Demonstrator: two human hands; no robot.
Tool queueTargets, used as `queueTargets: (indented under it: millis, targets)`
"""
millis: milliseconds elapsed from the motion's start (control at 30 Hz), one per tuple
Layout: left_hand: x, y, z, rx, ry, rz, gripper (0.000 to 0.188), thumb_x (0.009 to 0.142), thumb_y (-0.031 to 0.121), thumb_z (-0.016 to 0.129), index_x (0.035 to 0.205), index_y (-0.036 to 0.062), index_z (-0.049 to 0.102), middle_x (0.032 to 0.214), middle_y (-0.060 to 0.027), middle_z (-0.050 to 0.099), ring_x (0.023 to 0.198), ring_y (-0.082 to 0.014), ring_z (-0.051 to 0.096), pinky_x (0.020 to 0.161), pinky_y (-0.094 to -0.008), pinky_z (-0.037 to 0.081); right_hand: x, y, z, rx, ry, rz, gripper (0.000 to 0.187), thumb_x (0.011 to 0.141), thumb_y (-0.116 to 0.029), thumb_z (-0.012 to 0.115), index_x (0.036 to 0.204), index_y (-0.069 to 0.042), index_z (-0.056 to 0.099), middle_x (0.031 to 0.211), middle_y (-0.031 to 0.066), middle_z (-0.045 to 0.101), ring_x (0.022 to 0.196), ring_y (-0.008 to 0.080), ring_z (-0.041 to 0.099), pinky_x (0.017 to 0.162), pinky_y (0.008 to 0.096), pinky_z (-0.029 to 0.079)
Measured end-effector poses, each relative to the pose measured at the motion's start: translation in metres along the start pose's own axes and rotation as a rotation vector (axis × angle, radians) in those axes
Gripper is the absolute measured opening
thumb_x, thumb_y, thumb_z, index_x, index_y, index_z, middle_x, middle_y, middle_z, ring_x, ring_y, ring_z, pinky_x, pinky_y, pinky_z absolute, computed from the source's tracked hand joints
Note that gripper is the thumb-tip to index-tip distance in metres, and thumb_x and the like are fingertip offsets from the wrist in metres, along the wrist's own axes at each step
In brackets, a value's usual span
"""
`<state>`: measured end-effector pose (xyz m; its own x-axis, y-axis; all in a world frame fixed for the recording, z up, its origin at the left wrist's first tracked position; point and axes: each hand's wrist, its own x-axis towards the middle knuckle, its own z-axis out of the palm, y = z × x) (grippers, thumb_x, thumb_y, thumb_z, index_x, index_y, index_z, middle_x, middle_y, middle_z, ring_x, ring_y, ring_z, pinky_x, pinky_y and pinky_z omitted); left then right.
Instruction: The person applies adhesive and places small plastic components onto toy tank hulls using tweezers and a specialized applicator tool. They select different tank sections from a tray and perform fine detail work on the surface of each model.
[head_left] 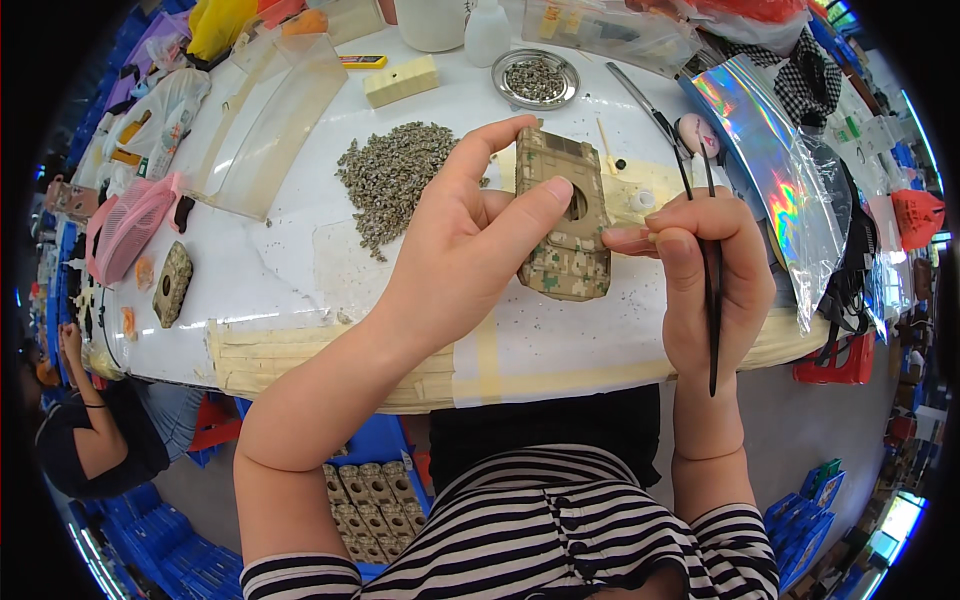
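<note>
My left hand [455, 235] grips a camouflage-patterned casing [567, 262] with a round opening. Its thumb lies across the front beside that opening, and the index finger reaches to the top edge. On the casing's right side, my right hand [735, 260] is closed around black tweezers [713, 325], which stand nearly upright through the fingers. Between that hand's thumb and fingertips shows a small pale tip, too small to name. The right fingertips are at the casing's edge; whether they touch it I cannot tell. A heap of small metallic parts [395, 180] lies left of the casing.
A round metal dish [499, 78] with similar small parts stands behind. Around it are a cream block [401, 82], a clear plastic box [262, 130] and a shiny iridescent sheet [765, 150]. Another camouflage casing [172, 285] lies at left. A co-worker's arm [95, 430] shows beyond.
</note>
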<state>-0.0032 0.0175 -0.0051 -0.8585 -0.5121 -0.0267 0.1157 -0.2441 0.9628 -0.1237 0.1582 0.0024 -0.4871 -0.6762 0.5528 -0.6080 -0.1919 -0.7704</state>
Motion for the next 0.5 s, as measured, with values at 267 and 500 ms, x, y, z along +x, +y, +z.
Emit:
queueTargets:
  millis: [267,500]
  targets:
    - [0.0001,0.0009,0.0021,-0.032,0.008,0.001,0.053,0.092,0.016,0.056,0.136,-0.0023,0.031,0.08,-0.0096,0.067,0.071,-0.0074,0.061,0.061,-0.0204,0.044,-0.0018,0.0007,0.0019,0.306,0.029,0.106,0.011,0.095,-0.009,0.052,0.092,0.002,0.051,0.082,0.0053,0.057,0.078,0.0133,0.067,0.069,0.0199,0.049]
    - [0.0008,-0.0008,-0.0007,0.01,0.003,-0.004,0.055,0.092,0.017,0.057,0.136,-0.0023,0.031,0.077,-0.0082,0.066,0.067,-0.0059,0.059,0.056,-0.0196,0.042,-0.0015,0.0001,0.0012,0.244,0.005,0.097,0.011,0.095,-0.008,0.052,0.091,0.002,0.051,0.081,0.0049,0.057,0.078,0.0132,0.067,0.069,0.02,0.049]
